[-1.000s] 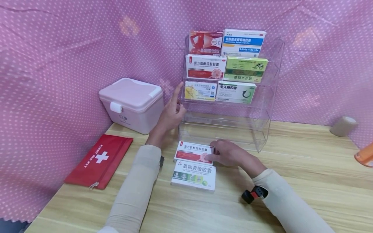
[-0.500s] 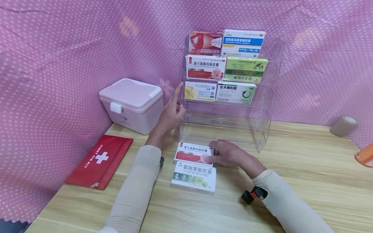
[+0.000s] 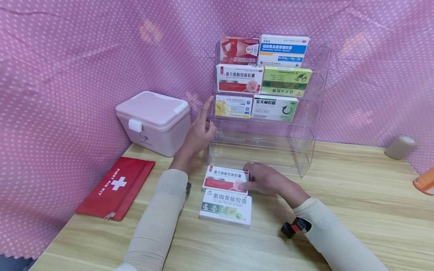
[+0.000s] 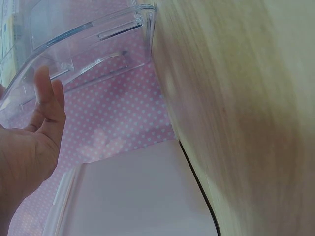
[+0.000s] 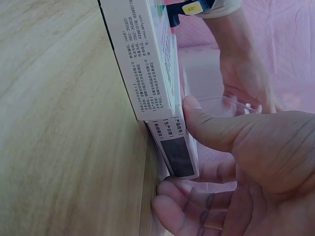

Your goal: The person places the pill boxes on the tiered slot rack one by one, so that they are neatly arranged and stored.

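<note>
My right hand [image 3: 266, 177] pinches the right end of a red-and-white medicine box [image 3: 222, 178] lying flat on the table. In the right wrist view its thumb [image 5: 216, 130] is on the box's upper face, with fingers at the far end and low near the tabletop. Against that box's near edge lies a white-and-green medicine box [image 3: 225, 207]. My left hand [image 3: 200, 132] is at the left side of a clear acrylic display rack [image 3: 257, 143], index finger extended up along its side panel. Whether the left thumb grips the rack edge is hidden.
Several medicine boxes, such as a green one [image 3: 286, 81], fill the rack's upper three tiers. Left stand a pink lidded case [image 3: 152, 122] and a red first aid pouch [image 3: 115, 188]. At right are a beige roll [image 3: 400, 146] and an orange object [image 3: 424, 181].
The white-and-green box has slid very slightly toward me. Both hands stay in practically the same place, and the rack's boxes are unchanged.
</note>
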`<move>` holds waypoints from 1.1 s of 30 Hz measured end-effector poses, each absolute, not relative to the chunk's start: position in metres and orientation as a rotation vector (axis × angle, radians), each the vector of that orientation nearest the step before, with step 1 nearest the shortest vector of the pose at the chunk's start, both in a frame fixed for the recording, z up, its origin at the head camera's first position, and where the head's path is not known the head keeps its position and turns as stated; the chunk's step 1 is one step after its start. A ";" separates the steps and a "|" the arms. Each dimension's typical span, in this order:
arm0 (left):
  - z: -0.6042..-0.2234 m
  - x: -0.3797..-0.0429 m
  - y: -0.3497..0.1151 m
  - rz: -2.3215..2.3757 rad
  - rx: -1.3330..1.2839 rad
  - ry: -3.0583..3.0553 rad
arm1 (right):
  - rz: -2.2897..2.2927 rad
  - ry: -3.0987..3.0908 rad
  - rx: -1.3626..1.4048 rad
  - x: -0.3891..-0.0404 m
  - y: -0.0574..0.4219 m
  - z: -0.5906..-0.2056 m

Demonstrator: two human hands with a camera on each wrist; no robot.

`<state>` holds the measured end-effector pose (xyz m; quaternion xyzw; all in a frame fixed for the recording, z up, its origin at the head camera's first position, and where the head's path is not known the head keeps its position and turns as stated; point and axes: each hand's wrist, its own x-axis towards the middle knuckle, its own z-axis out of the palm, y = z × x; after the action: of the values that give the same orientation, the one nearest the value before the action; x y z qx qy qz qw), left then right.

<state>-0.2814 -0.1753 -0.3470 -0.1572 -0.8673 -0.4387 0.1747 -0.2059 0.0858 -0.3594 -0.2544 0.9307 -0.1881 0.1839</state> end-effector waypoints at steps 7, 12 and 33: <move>-0.347 -0.282 -0.175 -1.235 -0.435 -2.464 | -0.561 2.623 -0.717 -0.206 0.086 -0.359; -0.348 -0.283 -0.174 -1.241 -0.446 -2.461 | -0.609 2.614 -0.694 -0.204 0.085 -0.356; -0.346 -0.280 -0.175 -1.222 -0.443 -2.460 | -0.873 2.581 -0.731 -0.202 0.082 -0.356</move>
<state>-0.2805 -0.1749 -0.3455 -0.1568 -0.8699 -0.4321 0.1786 -0.2025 0.0822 -0.3565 -0.2557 0.9033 -0.3054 0.1596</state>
